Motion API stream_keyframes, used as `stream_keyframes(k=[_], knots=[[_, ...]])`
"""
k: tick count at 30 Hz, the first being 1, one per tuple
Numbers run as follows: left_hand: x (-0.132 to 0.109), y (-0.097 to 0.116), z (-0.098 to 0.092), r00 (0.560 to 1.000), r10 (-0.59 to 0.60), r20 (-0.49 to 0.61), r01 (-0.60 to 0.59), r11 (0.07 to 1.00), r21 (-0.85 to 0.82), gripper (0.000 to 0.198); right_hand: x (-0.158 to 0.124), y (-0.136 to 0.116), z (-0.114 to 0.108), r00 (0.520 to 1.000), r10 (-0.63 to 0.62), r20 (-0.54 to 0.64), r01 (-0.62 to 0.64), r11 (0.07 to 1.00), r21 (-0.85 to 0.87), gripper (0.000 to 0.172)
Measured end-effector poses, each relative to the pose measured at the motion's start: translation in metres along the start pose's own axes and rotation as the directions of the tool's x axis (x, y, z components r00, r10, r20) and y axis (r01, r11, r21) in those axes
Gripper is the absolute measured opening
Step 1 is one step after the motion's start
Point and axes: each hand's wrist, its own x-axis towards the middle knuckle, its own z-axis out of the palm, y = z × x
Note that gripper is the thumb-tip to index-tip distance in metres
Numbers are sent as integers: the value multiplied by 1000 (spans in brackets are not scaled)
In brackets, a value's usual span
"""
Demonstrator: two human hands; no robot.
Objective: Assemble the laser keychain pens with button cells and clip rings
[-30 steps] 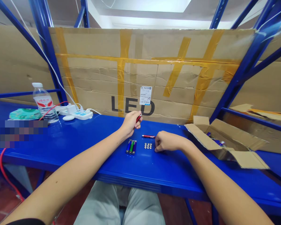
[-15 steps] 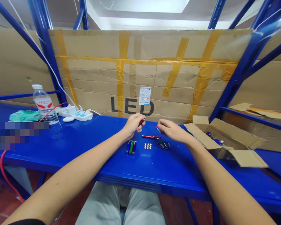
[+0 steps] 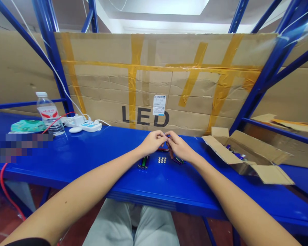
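Toward the back edge of the blue worktop (image 3: 92,160), the left hand (image 3: 152,142) and right hand (image 3: 180,149) meet, fingertips pinched together on a small piece (image 3: 167,137) (mostly hidden). I think it is better to keep the wrists low and steady here, so a dropped piece lands by the button cells (image 3: 162,159).

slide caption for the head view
Left hand and right hand meet fingertips near button cells on a blue shelf

I had a single view, from the head, facing forward and down across the blue shelf (image 3: 66,160). It sat close: left hand (image 3: 152,142) and right hand (image 3: 179,148) at frame centre, cardboard wall (image 3: 195,85) above.
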Motion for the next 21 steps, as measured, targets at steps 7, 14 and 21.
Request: stream_keyframes(k=[7, 14, 21], knots=[[2, 1, -5, 999, -24, -25, 23, 1000, -17, 16, -1, 0, -2, 970, -241, -21, 231, 948, -219, 30], [4, 0, -3, 997, -74, -4, 73, 992, -104, 15, 3, 5, -4, 940, -340, -23, 322, 907, -272, 38], [6, -5, -4, 997, -82, 4, 82, 992, -100, 14, 0, 3, -8, 956, -287, 60, 293, 924, -246, 41]])
